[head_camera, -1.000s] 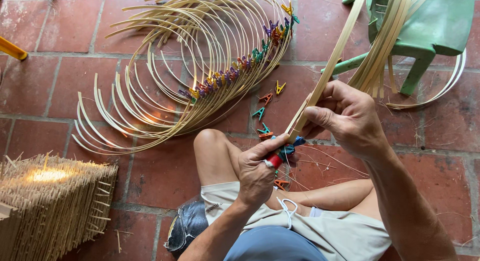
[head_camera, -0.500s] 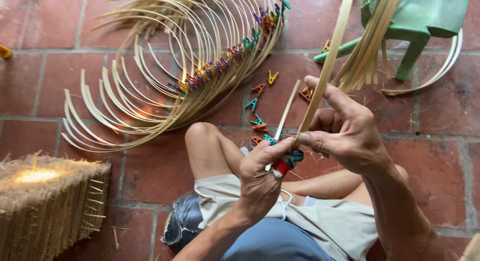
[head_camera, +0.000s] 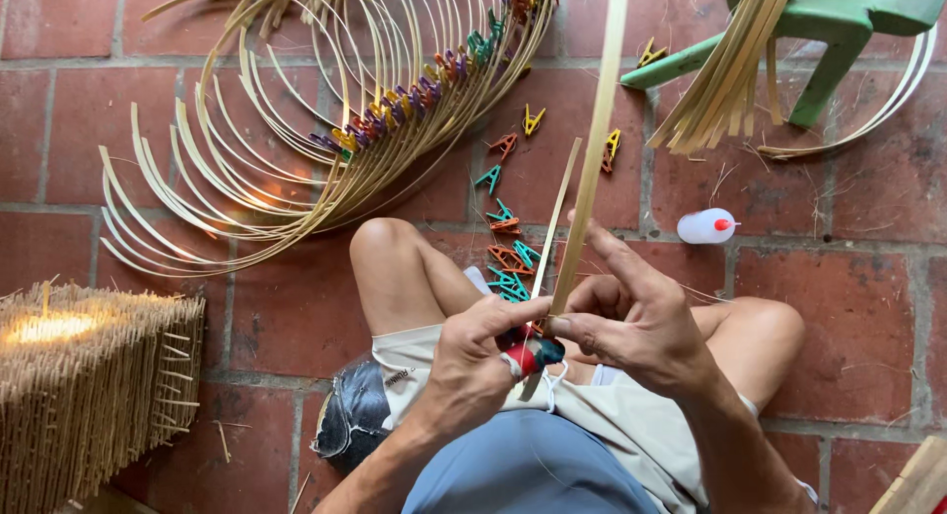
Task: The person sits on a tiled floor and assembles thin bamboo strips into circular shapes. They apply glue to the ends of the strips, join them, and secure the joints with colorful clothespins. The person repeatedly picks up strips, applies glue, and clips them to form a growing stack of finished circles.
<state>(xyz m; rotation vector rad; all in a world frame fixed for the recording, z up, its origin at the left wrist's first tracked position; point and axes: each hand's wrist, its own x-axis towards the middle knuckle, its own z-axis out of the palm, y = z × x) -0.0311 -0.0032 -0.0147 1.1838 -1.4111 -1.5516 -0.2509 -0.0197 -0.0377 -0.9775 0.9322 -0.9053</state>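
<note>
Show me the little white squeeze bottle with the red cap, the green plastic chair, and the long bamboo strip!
small white squeeze bottle with red cap (head_camera: 704,227), head view, its body.
green plastic chair (head_camera: 838,11), head view, its seat edge.
long pale bamboo strip (head_camera: 595,149), head view, mid-length.

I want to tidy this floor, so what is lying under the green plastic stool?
Under the green plastic stool, a curved pale bamboo strip and a yellow clothes peg lie on the red brick floor. A hanging bundle of bamboo strips covers part of that spot.
</note>
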